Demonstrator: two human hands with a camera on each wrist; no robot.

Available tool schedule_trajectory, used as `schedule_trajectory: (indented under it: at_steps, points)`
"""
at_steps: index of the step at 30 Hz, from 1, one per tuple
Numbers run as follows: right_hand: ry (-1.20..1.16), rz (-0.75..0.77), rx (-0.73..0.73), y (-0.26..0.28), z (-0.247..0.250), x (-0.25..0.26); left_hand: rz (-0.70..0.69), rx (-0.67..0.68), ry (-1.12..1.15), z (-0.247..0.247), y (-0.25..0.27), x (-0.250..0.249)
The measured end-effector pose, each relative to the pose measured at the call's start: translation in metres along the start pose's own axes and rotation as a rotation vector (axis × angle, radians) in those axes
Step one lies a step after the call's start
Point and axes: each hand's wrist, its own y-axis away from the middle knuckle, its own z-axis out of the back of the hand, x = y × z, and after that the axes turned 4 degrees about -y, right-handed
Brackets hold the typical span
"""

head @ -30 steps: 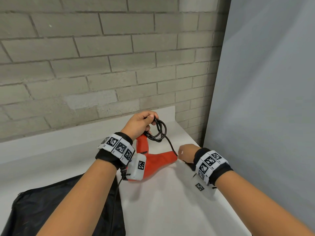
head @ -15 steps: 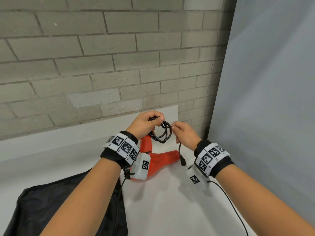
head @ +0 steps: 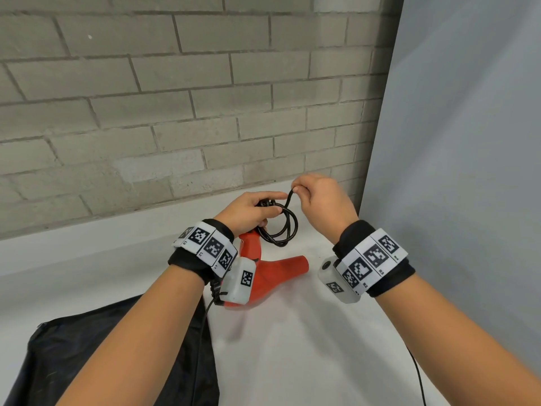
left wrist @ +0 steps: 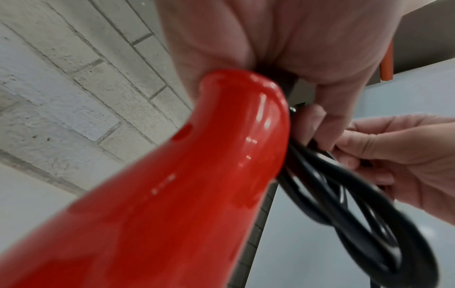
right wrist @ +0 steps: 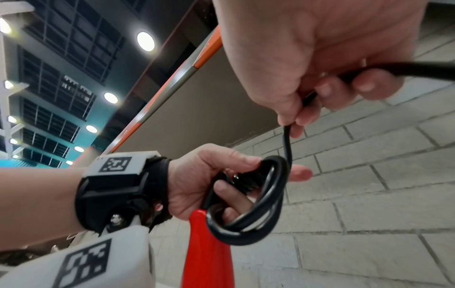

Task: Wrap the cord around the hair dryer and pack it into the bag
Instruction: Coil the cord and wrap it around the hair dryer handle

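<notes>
A red hair dryer (head: pixel 268 273) lies on the white table (head: pixel 307 347), its handle (left wrist: pixel 187 175) rising toward the wall. My left hand (head: pixel 248 213) grips the handle's top together with several black cord loops (head: pixel 281 230), which hang to the right of the handle. My right hand (head: pixel 317 197) pinches a free stretch of cord (right wrist: pixel 286 144) just above and right of the coil. The same coil (right wrist: pixel 248 204) shows in the right wrist view, threaded over the left fingers (right wrist: pixel 234 196). A black bag (head: pixel 111 356) lies flat at the near left.
A grey brick wall (head: pixel 175 112) stands close behind the table. A pale grey panel (head: pixel 468 171) closes off the right side. A thin black cable (head: pixel 418 376) trails from my right wrist over the table's near right part.
My right hand rose from the table beside the dryer's nozzle to the coil, taking the cord up with it. The left hand kept its grip on handle and loops.
</notes>
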Motion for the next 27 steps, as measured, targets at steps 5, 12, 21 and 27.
schedule_trajectory:
  at_steps: [5,12,21,27]
  points:
    - [0.027,0.057,0.044,-0.001,0.003,0.006,-0.005,0.075,0.008,-0.001,0.002,-0.005]
    - [-0.146,-0.023,0.056,0.004,0.009,0.003,-0.042,-0.049,0.014,-0.003,0.001,0.001]
    - [-0.167,-0.47,0.474,0.048,-0.032,-0.074,-0.037,-0.249,0.126,-0.003,-0.004,0.008]
    - [-0.284,-0.537,0.383,0.053,-0.036,-0.074,-0.058,-0.268,0.098,-0.007,-0.005,0.005]
